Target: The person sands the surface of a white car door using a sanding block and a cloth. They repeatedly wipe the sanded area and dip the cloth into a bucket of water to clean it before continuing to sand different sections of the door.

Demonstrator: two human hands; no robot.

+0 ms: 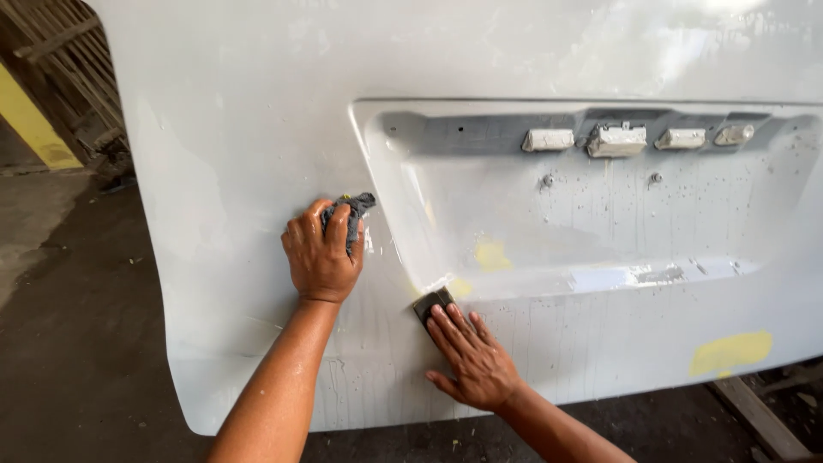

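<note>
Left hand point(321, 257): fingers closed round a grey rag point(353, 211), pressed flat against the white tailgate panel point(231, 129), so the cloth stays ready just beside the wet surface.
Right hand point(471, 364): fingers together and stretched out, tips pinning a small dark sanding block point(431, 303) against the panel, flat so it rubs evenly.
Sanding block: beyond the right fingertips, at the lower corner of the number-plate recess point(600, 214).
Yellow filler patches point(730, 351): one just past the block, one well to the right of the right hand.
Floor point(77, 343): below both forearms.

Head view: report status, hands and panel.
Left hand grips grey rag against white panel. Right hand fingers press dark sanding block below the recess. Nothing blocking.
</note>
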